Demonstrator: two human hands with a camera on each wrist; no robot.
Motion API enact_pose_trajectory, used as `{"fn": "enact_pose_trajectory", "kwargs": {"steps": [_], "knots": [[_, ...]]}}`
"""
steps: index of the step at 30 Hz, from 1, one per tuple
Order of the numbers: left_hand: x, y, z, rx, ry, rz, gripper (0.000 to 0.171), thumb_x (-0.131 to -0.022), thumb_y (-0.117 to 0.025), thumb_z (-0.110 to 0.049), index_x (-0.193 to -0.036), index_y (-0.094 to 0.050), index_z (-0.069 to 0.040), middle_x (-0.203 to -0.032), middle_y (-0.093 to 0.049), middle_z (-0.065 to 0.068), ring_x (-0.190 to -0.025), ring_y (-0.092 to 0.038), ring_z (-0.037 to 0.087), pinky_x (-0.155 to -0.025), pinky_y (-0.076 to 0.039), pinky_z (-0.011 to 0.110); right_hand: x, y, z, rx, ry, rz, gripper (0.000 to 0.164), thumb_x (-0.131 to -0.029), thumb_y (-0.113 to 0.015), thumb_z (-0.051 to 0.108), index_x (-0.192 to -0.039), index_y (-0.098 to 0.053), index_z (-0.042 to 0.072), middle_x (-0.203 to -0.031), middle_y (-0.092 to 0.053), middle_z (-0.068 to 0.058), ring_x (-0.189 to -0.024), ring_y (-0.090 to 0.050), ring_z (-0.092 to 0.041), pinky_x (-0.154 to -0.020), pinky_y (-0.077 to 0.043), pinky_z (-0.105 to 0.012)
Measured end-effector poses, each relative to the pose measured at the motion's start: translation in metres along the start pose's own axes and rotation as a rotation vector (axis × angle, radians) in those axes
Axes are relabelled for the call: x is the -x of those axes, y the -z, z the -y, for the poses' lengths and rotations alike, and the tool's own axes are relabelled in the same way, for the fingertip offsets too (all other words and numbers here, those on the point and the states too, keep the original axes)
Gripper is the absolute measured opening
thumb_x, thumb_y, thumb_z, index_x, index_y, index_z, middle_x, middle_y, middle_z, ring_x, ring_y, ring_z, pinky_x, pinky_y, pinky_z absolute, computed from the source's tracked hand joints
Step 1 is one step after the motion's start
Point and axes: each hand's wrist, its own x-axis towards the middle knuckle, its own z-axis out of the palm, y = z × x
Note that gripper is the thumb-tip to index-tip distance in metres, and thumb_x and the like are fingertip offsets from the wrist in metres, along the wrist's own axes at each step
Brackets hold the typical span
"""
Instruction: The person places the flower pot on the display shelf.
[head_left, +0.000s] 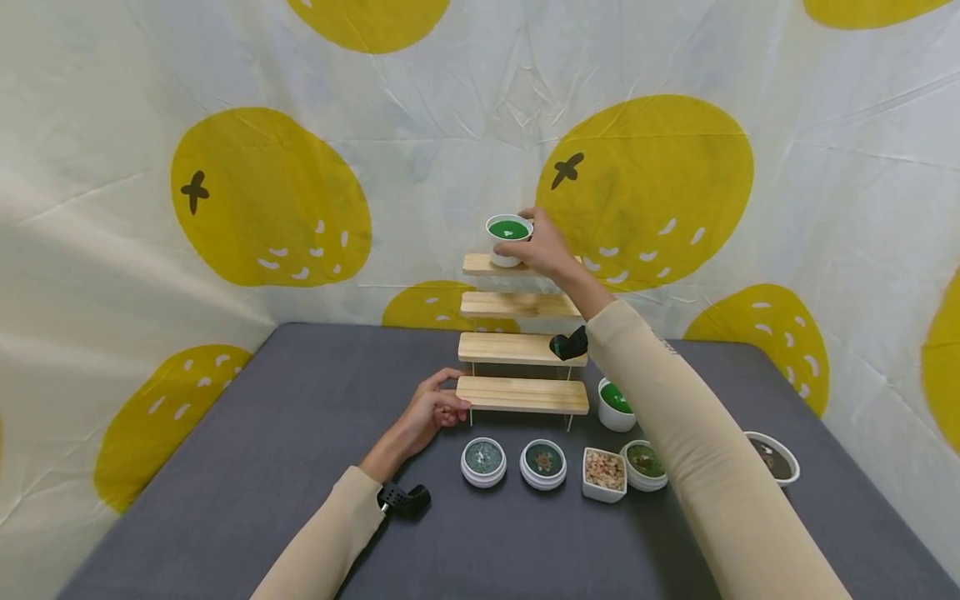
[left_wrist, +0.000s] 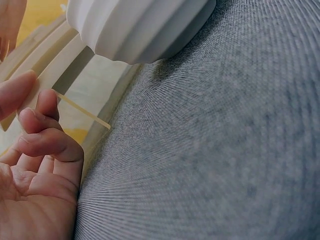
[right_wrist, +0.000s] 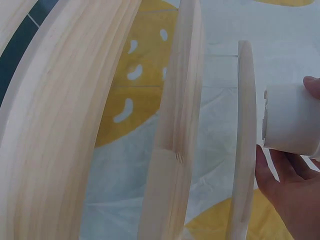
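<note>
A four-tier wooden display stand [head_left: 522, 395] stands on the grey cloth. My right hand [head_left: 551, 248] grips a white cup [head_left: 506, 261] with a green filling by its side, over the left part of the top shelf [head_left: 476, 265]. In the right wrist view a narrow gap shows between the cup's base [right_wrist: 287, 120] and that shelf [right_wrist: 246, 125]. Down low, my left hand [head_left: 426, 414] pinches the left end of the bottom shelf between thumb and fingers. The left wrist view shows the curled fingers [left_wrist: 55, 142] at the shelf's end, beside a thin leg [left_wrist: 85, 110].
In front of the stand sit two round white bowls [head_left: 483, 481] [head_left: 543, 481], a square dish of chopped bits [head_left: 603, 492] and another round bowl [head_left: 649, 482]. Right of it are a second green-filled cup [head_left: 613, 415] and a dark-filled bowl [head_left: 789, 467]. A patterned curtain [head_left: 450, 150] hangs behind.
</note>
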Motion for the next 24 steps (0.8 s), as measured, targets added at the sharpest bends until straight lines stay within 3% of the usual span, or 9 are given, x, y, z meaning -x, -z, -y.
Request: {"fn": "enact_pose_trajectory", "kwargs": {"steps": [16, 24], "knots": [[0.0, -0.001, -0.001, 0.005, -0.018, -0.003, 0.056, -0.085, -0.066, 0.002, -0.138, -0.051, -0.006, -0.066, -0.063, 0.002, -0.053, -0.05, 0.009, -0.05, -0.036, 0.021, -0.009, -0.009, 0.0, 0.025, -0.007, 0.028, 0.088, -0.091, -0.078, 0.03, -0.157, -0.026, 0.005, -0.142, -0.051, -0.02, -0.114, -0.057, -0.029, -0.095, -0.056, -0.041], [-0.001, -0.001, -0.001, 0.005, -0.031, 0.001, 0.057, -0.084, -0.066, 0.003, -0.138, -0.051, -0.005, -0.065, -0.063, 0.003, -0.053, -0.05, 0.009, -0.049, -0.035, 0.021, -0.012, -0.015, -0.002, 0.024, 0.012, 0.021, 0.077, -0.092, -0.077, 0.027, -0.147, -0.032, 0.0, -0.139, -0.048, -0.022, -0.112, -0.053, -0.029, -0.094, -0.05, -0.039]]}}
